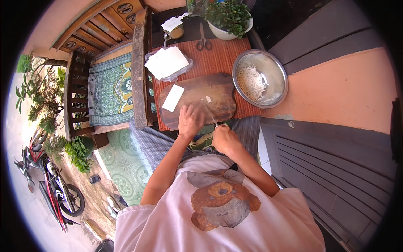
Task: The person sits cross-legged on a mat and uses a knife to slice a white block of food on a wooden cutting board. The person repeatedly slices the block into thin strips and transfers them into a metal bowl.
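My right hand (225, 138) grips the handle of a knife (213, 117), whose blurred blade points up over a dark wooden cutting board (201, 85). My left hand (190, 121) rests low on the board, left of the blade, its fingers blurred; whether it presses on something is hidden. A white rectangular piece (173, 98) lies at the board's left. Small pale strips (208, 99) lie near its middle. Right of the board, a metal bowl (277, 94) holds a heap of thin pale shreds (251, 82). A stack of white sheets (167, 62) sits on a plastic bag above the board.
Scissors (203, 42) lie on an orange woven mat (217, 60). Behind stand a potted plant (228, 19) and a glass cup (177, 32) with a white board-shaped piece (174, 22) over it. A wooden bench (141, 69) borders the left, and a wall (340, 88) the right.
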Motion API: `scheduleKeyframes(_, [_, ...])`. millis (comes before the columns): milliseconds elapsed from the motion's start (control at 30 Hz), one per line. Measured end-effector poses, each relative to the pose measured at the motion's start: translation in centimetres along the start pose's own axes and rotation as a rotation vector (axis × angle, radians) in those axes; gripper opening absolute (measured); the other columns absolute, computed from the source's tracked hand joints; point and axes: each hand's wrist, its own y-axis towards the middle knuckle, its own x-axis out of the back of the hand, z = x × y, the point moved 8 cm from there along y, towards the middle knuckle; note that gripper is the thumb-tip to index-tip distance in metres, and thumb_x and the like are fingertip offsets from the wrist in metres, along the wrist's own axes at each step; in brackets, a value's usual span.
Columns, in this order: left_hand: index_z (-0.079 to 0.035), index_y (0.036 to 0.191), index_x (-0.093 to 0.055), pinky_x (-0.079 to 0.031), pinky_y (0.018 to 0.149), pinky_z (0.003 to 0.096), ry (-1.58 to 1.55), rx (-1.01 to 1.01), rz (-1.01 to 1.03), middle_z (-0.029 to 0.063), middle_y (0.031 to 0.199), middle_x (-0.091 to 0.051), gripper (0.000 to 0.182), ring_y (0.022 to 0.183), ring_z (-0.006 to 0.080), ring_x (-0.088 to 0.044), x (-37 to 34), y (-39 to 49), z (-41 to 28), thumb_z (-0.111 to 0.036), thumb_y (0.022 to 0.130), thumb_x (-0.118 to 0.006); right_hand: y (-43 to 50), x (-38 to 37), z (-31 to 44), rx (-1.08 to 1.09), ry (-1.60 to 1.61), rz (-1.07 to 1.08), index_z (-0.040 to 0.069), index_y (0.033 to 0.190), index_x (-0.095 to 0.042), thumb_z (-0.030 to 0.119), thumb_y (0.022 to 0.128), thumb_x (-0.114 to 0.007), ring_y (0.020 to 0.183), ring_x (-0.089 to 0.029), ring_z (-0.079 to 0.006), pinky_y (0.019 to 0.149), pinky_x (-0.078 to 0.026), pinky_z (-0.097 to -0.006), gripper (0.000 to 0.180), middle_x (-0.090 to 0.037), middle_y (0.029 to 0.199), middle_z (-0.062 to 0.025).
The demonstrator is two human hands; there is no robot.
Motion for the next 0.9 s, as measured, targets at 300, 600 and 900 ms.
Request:
scheduleKeyframes(300, [-0.007, 0.129, -0.073, -0.053, 0.1, 0.0432, -0.002, -0.023, -0.038, 0.0082, 0.128, -0.071, 0.044, 0.115, 0.0319, -0.064, 0.2, 0.0, -0.1, -0.001, 0.085, -0.073, 0.1, 0.5, -0.6, -0.024, 0.094, -0.112, -0.011, 0.11, -0.064, 0.019, 0.103, -0.056, 0.099, -0.074, -0.0496, 0.088, -0.06, -0.0548, 0.032, -0.073, 0.103, -0.0364])
scheduleKeyframes(600, [-0.006, 0.129, -0.073, -0.053, 0.102, 0.0433, 0.006, -0.027, -0.04, 0.0087, 0.13, -0.071, 0.045, 0.117, 0.032, -0.064, 0.1, -0.1, 0.0, -0.001, 0.084, -0.073, 0.6, 1.8, 0.1, -0.012, 0.102, -0.158, -0.007, 0.105, -0.066, 0.027, 0.109, -0.049, 0.098, -0.073, -0.0509, 0.087, -0.058, -0.0577, 0.037, -0.074, 0.099, -0.0345])
scheduleKeyframes(900, [-0.006, 0.13, -0.073, -0.053, 0.102, 0.0429, -0.021, -0.023, -0.041, 0.0088, 0.13, -0.071, 0.047, 0.117, 0.0318, -0.064, 0.2, 0.0, 0.0, -0.001, 0.083, -0.073, 0.4, 1.7, 0.4, -0.012, 0.069, -0.135, -0.007, 0.11, -0.065, 0.028, 0.11, -0.047, 0.098, -0.073, -0.0514, 0.088, -0.058, -0.0581, 0.038, -0.074, 0.099, -0.0343])
